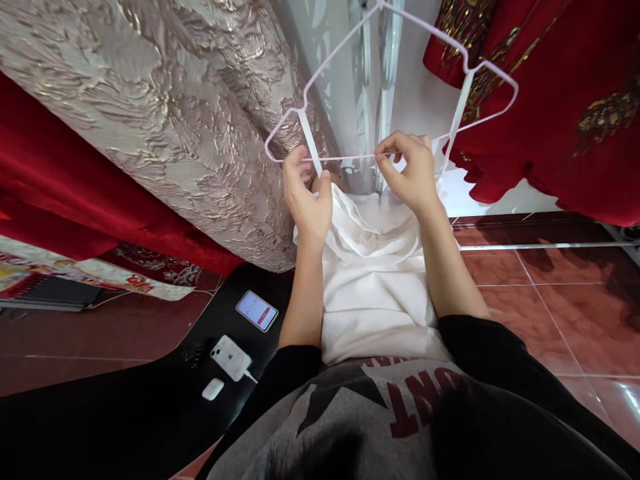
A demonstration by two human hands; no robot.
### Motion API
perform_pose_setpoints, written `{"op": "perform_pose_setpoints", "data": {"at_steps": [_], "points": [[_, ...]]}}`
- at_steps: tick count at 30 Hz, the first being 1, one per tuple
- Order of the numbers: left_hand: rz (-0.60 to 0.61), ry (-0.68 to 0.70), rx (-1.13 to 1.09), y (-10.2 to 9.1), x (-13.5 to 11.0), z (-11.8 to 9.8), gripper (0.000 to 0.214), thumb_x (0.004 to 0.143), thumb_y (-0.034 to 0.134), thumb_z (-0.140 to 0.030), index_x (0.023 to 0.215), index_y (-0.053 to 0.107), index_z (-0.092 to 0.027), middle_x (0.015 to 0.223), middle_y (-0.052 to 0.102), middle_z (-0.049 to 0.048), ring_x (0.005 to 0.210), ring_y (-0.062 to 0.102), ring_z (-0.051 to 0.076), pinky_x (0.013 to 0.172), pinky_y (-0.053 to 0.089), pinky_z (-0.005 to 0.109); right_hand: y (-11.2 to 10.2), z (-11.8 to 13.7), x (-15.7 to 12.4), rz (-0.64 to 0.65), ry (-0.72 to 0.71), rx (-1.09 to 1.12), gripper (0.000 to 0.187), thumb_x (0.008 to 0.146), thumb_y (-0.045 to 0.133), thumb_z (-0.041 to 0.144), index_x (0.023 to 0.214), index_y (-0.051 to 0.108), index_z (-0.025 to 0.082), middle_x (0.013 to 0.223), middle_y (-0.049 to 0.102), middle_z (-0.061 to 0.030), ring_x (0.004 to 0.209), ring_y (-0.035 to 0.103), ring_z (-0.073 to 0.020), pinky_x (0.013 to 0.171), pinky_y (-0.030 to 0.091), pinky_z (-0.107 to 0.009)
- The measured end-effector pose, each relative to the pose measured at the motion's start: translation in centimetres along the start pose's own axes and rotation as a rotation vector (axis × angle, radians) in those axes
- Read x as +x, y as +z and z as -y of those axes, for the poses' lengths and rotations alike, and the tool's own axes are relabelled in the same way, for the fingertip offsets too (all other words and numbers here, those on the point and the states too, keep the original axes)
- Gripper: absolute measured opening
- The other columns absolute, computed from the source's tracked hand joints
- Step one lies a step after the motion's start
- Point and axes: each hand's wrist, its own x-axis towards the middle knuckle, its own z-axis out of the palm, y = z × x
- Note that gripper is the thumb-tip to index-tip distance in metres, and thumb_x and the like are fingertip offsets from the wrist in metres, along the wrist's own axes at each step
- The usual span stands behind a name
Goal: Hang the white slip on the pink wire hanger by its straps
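Note:
A pale pink clothes hanger (345, 158) is in front of me. White straps (311, 140) of a white garment (375, 293) hang from its two shoulder notches, and the garment drapes down over my lap. My right hand (413, 173) pinches the hanger's bottom bar near its middle, thumb against fingertips. At the left strap, my left hand (309, 207) has its thumb and fingers apart, the thumb tip beside the strap just above the garment's neckline. Whether that thumb presses on the strap I cannot tell.
A glossy black surface (150, 400) at lower left carries a lit phone (257, 311), a white phone (231, 357) with a cable and a white earbud case (213, 389). Patterned beige fabric (190, 133) hangs at left, a red embroidered garment (575, 100) at right. The floor is red tile (565, 293).

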Motion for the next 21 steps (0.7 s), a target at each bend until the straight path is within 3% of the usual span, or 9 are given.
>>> {"op": "perform_pose_setpoints", "data": {"at_steps": [3,7,13,15,18,21], "points": [[0.06,-0.015,-0.054,0.5,0.1,-0.1,0.035,0.086,0.071,-0.027,0.117,0.056,-0.027,0.124,0.062,0.0076,0.113,0.06,0.025,0.096,0.051,0.036,-0.3,0.6,-0.6,-0.028,-0.012,-0.019,0.026,0.085,0.059,0.052,0.083,0.06,0.026,0.083,0.063,-0.0004,0.083,0.055,-0.0186,0.108,0.036,-0.05],[0.065,0.027,-0.02,0.1,1.7,-0.5,0.016,0.088,0.069,-0.035,0.099,0.067,-0.024,0.099,0.07,0.0057,0.101,0.067,0.024,0.087,0.057,0.032,-0.2,1.5,-0.9,-0.111,-0.004,-0.042,0.042,0.084,0.054,0.064,0.077,0.058,0.022,0.077,0.06,-0.0007,0.077,0.053,-0.0158,0.103,0.038,-0.046],[0.133,0.02,-0.087,-1.1,2.8,-0.5,0.024,0.084,0.074,-0.047,0.087,0.069,-0.024,0.086,0.069,0.0027,0.088,0.069,0.023,0.08,0.061,0.032,0.8,1.5,-1.1,-0.134,-0.018,-0.074,0.043,0.085,0.054,0.064,0.078,0.057,0.021,0.072,0.057,0.0011,0.073,0.051,-0.0136,0.1,0.039,-0.046],[0.22,-0.031,-0.182,-1.2,2.8,-1.1,0.021,0.083,0.076,-0.044,0.088,0.07,-0.024,0.087,0.071,0.0029,0.088,0.069,0.023,0.08,0.061,0.034,0.9,1.4,-1.1,-0.131,-0.025,-0.078,0.042,0.085,0.055,0.062,0.078,0.057,0.021,0.072,0.056,0.0013,0.074,0.051,-0.0135,0.1,0.039,-0.046],[0.406,-0.196,-0.407,-1.4,3.4,-3.3,0.011,0.091,0.069,-0.03,0.097,0.07,-0.022,0.104,0.072,0.0048,0.106,0.066,0.027,0.093,0.056,0.041,0.8,1.3,-1.2,-0.131,-0.032,-0.07,0.041,0.085,0.055,0.062,0.078,0.057,0.021,0.071,0.055,0.0014,0.073,0.051,-0.0135,0.1,0.039,-0.046],[0.411,-0.39,-0.664,-2.3,4.6,-5.5,0.024,0.103,0.045,-0.024,0.099,0.067,-0.016,0.12,0.068,0.0076,0.123,0.058,0.026,0.102,0.051,0.039,0.6,1.3,-1.2,-0.134,-0.04,-0.066,0.041,0.085,0.056,0.062,0.078,0.057,0.021,0.07,0.056,0.0016,0.072,0.05,-0.0133,0.099,0.04,-0.045]]}}
